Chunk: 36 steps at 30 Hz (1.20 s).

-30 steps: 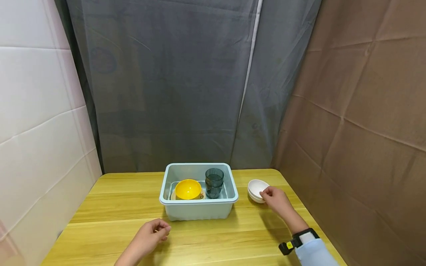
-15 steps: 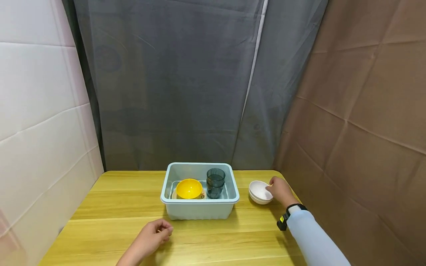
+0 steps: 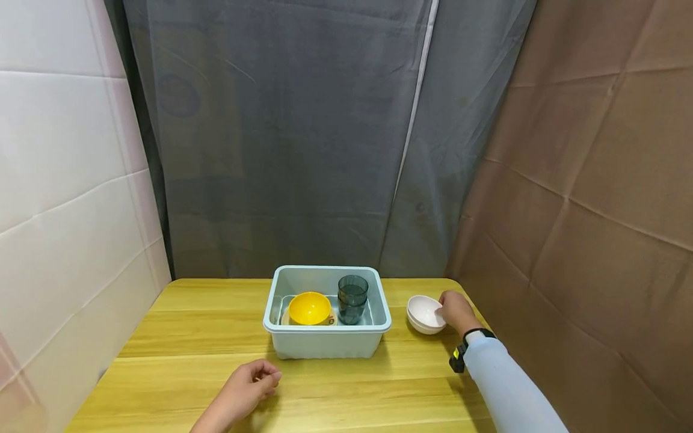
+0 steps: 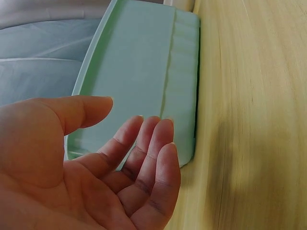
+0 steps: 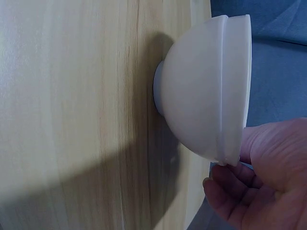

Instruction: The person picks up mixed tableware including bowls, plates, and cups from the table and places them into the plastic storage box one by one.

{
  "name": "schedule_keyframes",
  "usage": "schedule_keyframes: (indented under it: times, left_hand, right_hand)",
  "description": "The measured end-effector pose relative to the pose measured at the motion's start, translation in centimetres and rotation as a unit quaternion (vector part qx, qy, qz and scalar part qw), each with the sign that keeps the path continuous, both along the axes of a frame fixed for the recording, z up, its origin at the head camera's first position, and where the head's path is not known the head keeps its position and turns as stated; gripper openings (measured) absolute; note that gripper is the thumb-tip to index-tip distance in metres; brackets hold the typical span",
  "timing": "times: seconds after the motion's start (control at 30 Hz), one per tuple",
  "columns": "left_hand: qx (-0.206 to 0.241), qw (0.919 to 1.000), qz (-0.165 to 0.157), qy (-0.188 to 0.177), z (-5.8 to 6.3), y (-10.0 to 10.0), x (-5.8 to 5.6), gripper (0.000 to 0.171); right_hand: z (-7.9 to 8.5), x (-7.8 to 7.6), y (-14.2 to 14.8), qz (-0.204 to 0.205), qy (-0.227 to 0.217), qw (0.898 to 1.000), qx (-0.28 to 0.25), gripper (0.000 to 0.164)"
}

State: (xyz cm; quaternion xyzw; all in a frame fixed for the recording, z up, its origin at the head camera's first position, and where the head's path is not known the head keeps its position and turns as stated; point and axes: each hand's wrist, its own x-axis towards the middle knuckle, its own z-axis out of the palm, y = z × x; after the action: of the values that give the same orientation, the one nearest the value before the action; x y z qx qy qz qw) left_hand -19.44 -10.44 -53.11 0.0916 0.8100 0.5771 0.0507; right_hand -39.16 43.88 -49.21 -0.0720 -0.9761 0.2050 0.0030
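Two nested white bowls (image 3: 425, 314) stand upright on the table's right side. My right hand (image 3: 456, 310) pinches their rim at the right, thumb over the inner side and fingers curled at the outside. Seen from the right wrist, the stacked bowls (image 5: 201, 91) rest with their foot on the wood. My left hand (image 3: 246, 388) hovers in front of the pale blue-green tub (image 3: 327, 344), holding nothing, fingers loosely curled. In the left wrist view its thumb and fingertips are apart.
Inside the tub are a yellow bowl (image 3: 309, 308) and two stacked dark clear cups (image 3: 352, 299). Something round and tan lies partly hidden under the yellow bowl. A grey curtain (image 3: 303, 150) hangs behind the wooden table (image 3: 162, 361), with a brown cloth (image 3: 612, 240) along the right.
My right hand has moved from the front right of the white bowls round to their right rim and now pinches it. The left hand has stayed nearly still.
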Motion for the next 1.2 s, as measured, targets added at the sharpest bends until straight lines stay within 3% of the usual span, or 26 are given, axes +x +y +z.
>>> schedule_keyframes:
  times: [0.43,0.8,1.2]
  left_hand:
    - [0.005,0.9999,-0.005,-0.015,-0.1,-0.2,0.2,0.019]
    - [0.008,0.9998,-0.006,-0.019,0.0,-0.3,0.3,0.02]
    - [0.01,0.9998,-0.004,-0.015,-0.1,-0.6,0.4,0.019]
  right_hand:
    - [0.3,0.3,-0.4,-0.029,-0.01,1.0,0.006,0.02]
    - [0.9,0.6,-0.7,-0.017,0.02,0.998,0.056,0.018]
    - [2.2,0.8,-0.7,-0.011,0.026,0.998,0.064,0.023]
